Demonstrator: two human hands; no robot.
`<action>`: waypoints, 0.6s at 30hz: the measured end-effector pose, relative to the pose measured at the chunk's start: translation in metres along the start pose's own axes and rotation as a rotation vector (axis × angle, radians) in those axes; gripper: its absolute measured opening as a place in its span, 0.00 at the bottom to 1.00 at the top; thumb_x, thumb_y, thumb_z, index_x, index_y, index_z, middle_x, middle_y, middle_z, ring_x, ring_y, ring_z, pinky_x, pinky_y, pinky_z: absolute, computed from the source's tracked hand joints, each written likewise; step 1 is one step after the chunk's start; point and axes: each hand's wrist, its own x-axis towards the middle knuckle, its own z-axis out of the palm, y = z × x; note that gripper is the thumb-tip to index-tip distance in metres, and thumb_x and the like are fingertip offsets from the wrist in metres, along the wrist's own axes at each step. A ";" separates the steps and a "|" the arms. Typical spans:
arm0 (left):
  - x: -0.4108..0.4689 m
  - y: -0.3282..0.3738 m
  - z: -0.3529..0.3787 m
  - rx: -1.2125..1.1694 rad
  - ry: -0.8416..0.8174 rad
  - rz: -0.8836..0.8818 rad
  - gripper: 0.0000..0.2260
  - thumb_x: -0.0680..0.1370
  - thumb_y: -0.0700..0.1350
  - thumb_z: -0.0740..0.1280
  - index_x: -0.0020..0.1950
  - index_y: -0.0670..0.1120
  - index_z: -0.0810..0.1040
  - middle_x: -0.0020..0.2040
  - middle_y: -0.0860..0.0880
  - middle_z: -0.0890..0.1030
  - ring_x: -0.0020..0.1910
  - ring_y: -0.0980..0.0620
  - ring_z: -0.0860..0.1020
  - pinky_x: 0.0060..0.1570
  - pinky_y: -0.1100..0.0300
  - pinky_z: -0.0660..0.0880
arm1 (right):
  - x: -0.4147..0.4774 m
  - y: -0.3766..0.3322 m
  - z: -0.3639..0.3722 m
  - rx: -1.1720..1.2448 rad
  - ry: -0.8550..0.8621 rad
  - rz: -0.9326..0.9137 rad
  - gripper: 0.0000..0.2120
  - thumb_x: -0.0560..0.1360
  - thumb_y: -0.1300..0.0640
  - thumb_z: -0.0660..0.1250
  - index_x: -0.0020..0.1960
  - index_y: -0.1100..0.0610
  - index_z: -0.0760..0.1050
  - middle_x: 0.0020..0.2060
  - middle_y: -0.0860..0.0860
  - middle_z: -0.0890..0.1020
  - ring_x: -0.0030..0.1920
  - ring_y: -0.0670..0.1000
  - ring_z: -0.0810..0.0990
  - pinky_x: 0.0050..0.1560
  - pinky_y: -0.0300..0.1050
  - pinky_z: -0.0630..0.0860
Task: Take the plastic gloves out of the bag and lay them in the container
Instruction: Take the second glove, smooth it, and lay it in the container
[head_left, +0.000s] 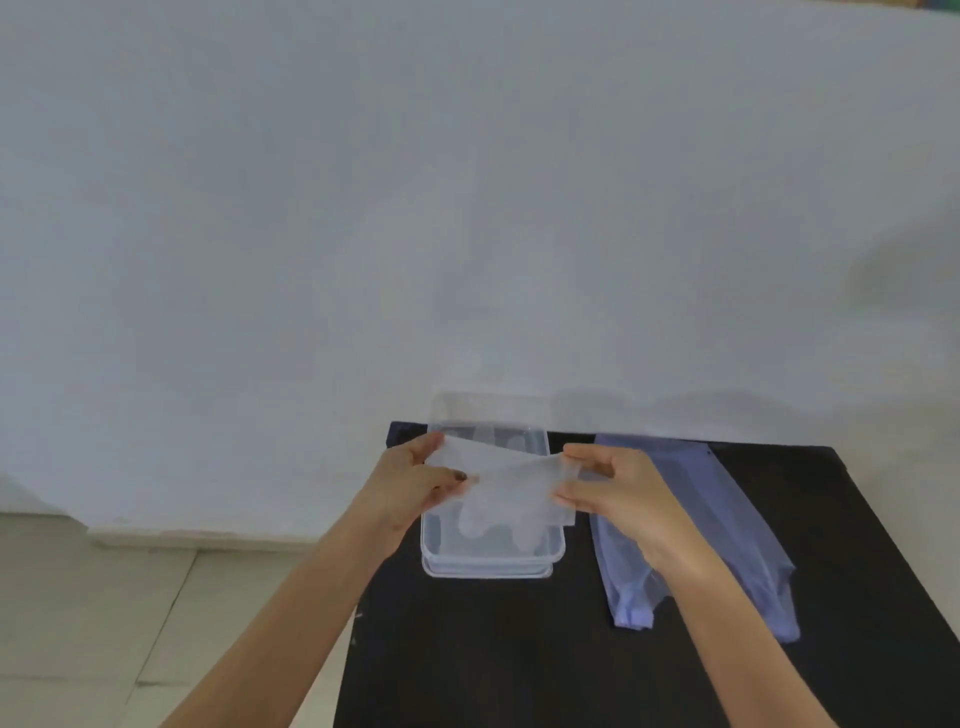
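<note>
A thin translucent plastic glove (506, 480) is stretched flat between my two hands, just above the clear rectangular container (491, 566). My left hand (415, 480) pinches its left edge and my right hand (615, 486) pinches its right edge. The glove's fingers hang down toward me, over the container's inside. Another glove shape (511, 441) shows faintly at the container's far end. The bluish see-through bag (722, 525) lies flat to the right of the container, partly under my right wrist.
Everything sits on a small black table (519, 660) pushed against a white wall (467, 208). The table's left edge drops to a tiled floor (104, 623). The container stands near the table's far left corner.
</note>
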 end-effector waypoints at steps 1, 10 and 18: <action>0.009 0.005 -0.002 0.030 -0.004 0.022 0.33 0.71 0.26 0.68 0.74 0.39 0.63 0.69 0.47 0.72 0.54 0.48 0.82 0.54 0.55 0.79 | 0.008 -0.007 0.002 -0.013 0.010 -0.021 0.25 0.69 0.67 0.74 0.65 0.60 0.75 0.59 0.52 0.80 0.57 0.47 0.82 0.55 0.44 0.81; 0.043 0.022 -0.008 0.420 0.047 0.266 0.38 0.74 0.34 0.68 0.77 0.57 0.56 0.50 0.50 0.81 0.45 0.50 0.81 0.48 0.61 0.74 | 0.040 -0.020 0.006 -0.067 0.057 -0.135 0.30 0.71 0.66 0.72 0.70 0.49 0.71 0.46 0.42 0.85 0.47 0.50 0.86 0.59 0.43 0.78; 0.072 -0.021 -0.004 0.735 0.047 0.213 0.37 0.75 0.33 0.63 0.78 0.51 0.50 0.74 0.60 0.60 0.55 0.47 0.79 0.51 0.68 0.71 | 0.076 0.024 0.030 -0.270 -0.052 0.038 0.38 0.69 0.64 0.71 0.76 0.52 0.61 0.41 0.53 0.85 0.37 0.44 0.82 0.45 0.30 0.75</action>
